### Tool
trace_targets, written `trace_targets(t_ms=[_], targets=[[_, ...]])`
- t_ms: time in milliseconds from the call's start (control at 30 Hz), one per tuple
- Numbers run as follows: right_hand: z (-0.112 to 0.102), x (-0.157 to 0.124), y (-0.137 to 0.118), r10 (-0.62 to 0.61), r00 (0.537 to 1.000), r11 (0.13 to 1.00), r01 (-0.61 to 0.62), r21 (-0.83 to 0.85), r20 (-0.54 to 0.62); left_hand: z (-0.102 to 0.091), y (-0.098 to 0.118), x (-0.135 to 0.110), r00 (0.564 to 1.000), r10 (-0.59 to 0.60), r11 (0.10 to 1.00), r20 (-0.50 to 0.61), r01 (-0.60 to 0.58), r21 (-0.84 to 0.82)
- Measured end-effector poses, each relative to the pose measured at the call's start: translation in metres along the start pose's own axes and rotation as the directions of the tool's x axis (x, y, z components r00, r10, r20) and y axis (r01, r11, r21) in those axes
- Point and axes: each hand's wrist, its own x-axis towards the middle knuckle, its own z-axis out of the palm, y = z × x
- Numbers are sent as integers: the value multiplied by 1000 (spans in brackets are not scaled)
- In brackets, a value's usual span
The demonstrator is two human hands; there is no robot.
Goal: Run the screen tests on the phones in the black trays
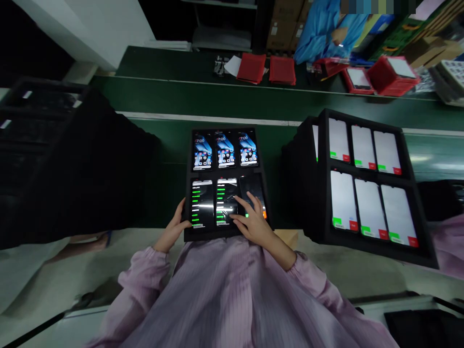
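A stack of dark trays stands left of the centre along the near edge of the green bench; what its compartments hold is too dim to tell. Next to the right, the left hand grasps the left side of a black tray near its front corner, thumb over the rim. This tray lies at the middle of the bench, its front edge jutting past the bench's near edge. It carries six phones in two rows: the back row shows lit home screens; the front-left phone and front-middle phone show green and white lines, and the front-right phone is mostly dark. Near the far edge lie red packets. The right hand is over the front-middle and front-right phones, fingers spread and grasping nothing; whether the fingertips touch glass, I cannot tell. Beyond the far edge shows a co-worker's blue sleeve. Right of the tray, by the near edge, another stack of black trays bears phones with white screens.
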Motion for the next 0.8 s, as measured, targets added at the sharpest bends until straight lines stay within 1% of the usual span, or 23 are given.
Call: trace_targets(t_ms=[233,333,400,467,533,633,700,800], targets=[[1,0,0,4,1000,1000,-4,6,27,-3,0,1,998,47,994,44,-51,99],[1,0,-1,0,999,1000,0,-1,52,-1,4,1,999,22,992,47,-27,127],[1,0,0,-4,999,1000,4,-1,37,0,5,1,999,-7,990,40,1,141],[1,-1,2,0,1000,1000,1,4,-9,1,5,2,1000,-12,987,26,8,159],[0,-3,5,9,997,1000,-7,21,-73,0,4,4,1000,9,985,19,-12,172],[-3,-8,12,52,983,997,-41,66,-176,-3,2,5,999,35,987,9,-36,160],[-5,-11,17,110,959,991,-87,97,-262,-5,3,6,999,31,990,-14,-29,137],[-8,-13,22,201,900,978,-160,136,-386,-4,7,7,999,15,994,-39,-11,111]])
